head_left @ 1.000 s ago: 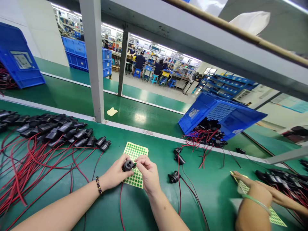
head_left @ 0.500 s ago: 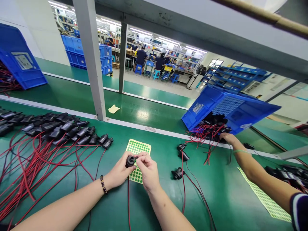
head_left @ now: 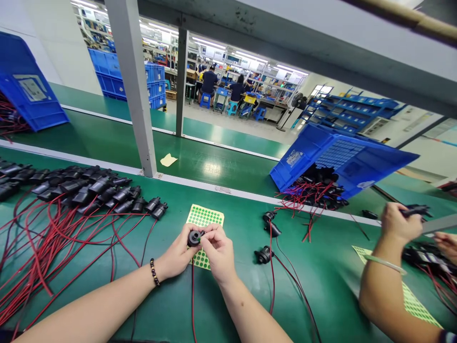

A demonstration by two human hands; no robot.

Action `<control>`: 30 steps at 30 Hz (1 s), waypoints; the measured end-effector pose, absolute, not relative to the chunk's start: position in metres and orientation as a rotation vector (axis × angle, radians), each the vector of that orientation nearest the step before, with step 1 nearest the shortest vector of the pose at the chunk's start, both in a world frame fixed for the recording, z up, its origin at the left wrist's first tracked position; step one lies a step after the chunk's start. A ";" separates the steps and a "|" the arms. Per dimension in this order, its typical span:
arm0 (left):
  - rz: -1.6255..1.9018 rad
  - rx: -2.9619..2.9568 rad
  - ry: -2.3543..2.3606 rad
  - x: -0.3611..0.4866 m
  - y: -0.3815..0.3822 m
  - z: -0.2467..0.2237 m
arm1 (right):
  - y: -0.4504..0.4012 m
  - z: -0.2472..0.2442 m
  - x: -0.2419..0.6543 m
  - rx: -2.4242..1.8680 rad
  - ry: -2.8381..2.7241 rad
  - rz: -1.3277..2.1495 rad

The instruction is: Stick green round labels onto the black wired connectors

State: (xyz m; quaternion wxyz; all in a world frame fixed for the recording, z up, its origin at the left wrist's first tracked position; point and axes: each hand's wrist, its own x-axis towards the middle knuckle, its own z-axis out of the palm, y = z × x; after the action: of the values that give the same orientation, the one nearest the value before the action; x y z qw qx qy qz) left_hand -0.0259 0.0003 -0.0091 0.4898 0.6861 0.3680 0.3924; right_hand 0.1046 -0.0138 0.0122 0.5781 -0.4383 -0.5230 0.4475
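My left hand [head_left: 175, 253] is closed around a small black pump [head_left: 194, 237], its round, ringed port facing up. From it a red wire [head_left: 193, 297] runs down across the bench. My right hand [head_left: 220, 252] pinches at the pump's right side, where a bit of green, apparently a dot sticker [head_left: 200, 239], shows at the fingertips. Beneath both hands lies a pale yellow sheet of green dot stickers [head_left: 204, 216]. To the right rest two or three loose black pumps [head_left: 264, 256] with wires.
Many black pumps [head_left: 121, 195] with red wires are heaped at left. A tilted blue crate [head_left: 291, 159] spills more pumps at back right; another blue crate [head_left: 43, 102] stands far left. At right, a co-worker's hand [head_left: 400, 224] holds a black part. A metal post [head_left: 134, 90] rises ahead.
The co-worker's arm has drawn back from the right crate toward the right, now with a black part in hand; a second hand shows at the edge. My hands have barely moved.
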 end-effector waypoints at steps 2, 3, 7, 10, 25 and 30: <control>0.963 1.664 0.887 -0.026 0.000 -0.008 | -0.015 0.012 0.104 -1.020 -1.269 0.990; 0.968 1.665 0.882 -0.025 0.000 -0.008 | -0.016 0.011 0.103 -1.017 -1.287 0.963; 0.981 1.682 0.877 -0.025 0.000 -0.007 | -0.018 0.007 0.102 -1.042 -1.365 0.844; 0.992 1.703 0.873 -0.025 -0.001 -0.007 | -0.018 0.005 0.101 -1.066 -1.420 0.764; 1.028 1.863 0.869 -0.025 0.000 -0.017 | -0.015 0.005 0.096 -1.090 -1.204 0.987; 0.959 1.859 0.878 -0.028 0.001 -0.012 | -0.009 0.007 0.107 -1.009 -1.008 1.370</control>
State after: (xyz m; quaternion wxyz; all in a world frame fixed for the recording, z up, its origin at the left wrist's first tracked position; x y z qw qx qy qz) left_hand -0.0275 0.0011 -0.0118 0.4227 0.7426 0.3507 0.3833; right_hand 0.1067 -0.0094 0.0075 0.5496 -0.4262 -0.4259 0.5787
